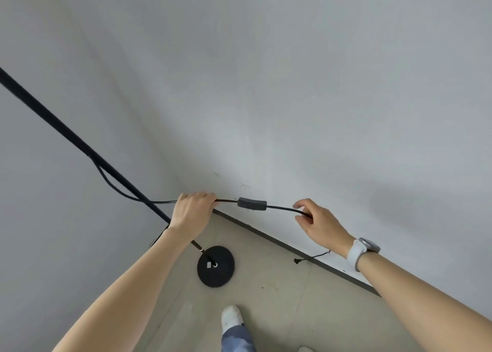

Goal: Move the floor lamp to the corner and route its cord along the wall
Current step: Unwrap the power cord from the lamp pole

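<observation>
Both forearms reach out — left hand [192,213] fisted on the cord [282,208], right hand [318,224] pinching it; inline switch [251,204] between, stretched parallel to the wall [346,112], lamp base [216,266] cornered.

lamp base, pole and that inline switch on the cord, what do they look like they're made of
Round black lamp base: matte, faintly grainy, likely coated metal, though a fabric cover is possible. Thin black lamp pole: smooth with a dull sheen, probably painted metal tube. Dark grey oblong inline switch, between left hand and right hand: matte moulded plastic by its rounded edges.
</observation>
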`<action>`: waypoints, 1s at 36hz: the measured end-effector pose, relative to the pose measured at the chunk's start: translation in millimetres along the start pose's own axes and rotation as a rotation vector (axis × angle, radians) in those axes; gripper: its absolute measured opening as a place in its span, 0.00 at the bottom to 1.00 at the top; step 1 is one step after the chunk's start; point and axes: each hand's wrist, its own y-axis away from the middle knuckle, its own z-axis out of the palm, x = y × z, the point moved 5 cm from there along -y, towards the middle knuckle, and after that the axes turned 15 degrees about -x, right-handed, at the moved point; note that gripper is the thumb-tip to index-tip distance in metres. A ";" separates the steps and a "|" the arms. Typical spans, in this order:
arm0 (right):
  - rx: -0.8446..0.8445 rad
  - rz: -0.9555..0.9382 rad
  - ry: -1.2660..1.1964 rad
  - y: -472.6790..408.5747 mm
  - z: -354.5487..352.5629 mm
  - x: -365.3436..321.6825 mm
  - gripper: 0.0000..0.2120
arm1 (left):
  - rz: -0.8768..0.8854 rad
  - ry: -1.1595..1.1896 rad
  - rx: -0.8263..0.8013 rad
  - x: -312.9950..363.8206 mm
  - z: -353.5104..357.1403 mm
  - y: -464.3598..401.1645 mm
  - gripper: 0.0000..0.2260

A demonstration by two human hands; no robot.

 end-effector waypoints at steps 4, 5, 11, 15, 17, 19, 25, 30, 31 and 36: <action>-0.104 -0.080 0.076 -39.0 22.3 -48.4 0.14 | 0.052 0.055 0.020 -3.7 -8.4 -16.2 0.14; -0.098 -0.093 0.100 -49.3 25.7 -59.8 0.13 | 0.054 0.069 0.018 -8.9 -10.5 -19.0 0.14; -0.029 -0.136 0.177 -101.8 40.8 -104.1 0.12 | -0.040 -0.110 0.019 -79.8 -22.8 -10.6 0.13; 0.106 -0.131 0.046 -129.7 43.8 -125.4 0.10 | -0.126 -0.307 -0.042 -129.6 -30.6 2.3 0.17; 0.202 -0.126 -0.114 -138.5 39.7 -130.3 0.07 | -0.117 -0.435 -0.015 -144.4 -32.9 8.4 0.17; 0.262 -0.116 -0.247 -144.4 35.3 -131.0 0.06 | -0.095 -0.564 -0.054 -151.4 -27.3 14.1 0.23; 0.155 -0.037 -0.366 -155.7 33.1 -121.1 0.08 | -0.033 -0.860 -0.171 -160.4 -19.2 9.7 0.20; -0.099 0.015 -0.161 -161.9 43.2 -118.7 0.11 | -0.024 -0.992 -0.189 -155.9 -29.7 8.8 0.13; -0.103 0.030 -0.102 -163.3 43.4 -119.0 0.11 | -0.033 -1.020 -0.199 -156.2 -30.7 10.1 0.13; -0.075 0.035 0.023 -166.9 47.1 -127.6 0.07 | -0.014 -1.038 -0.268 -163.2 -36.9 10.5 0.10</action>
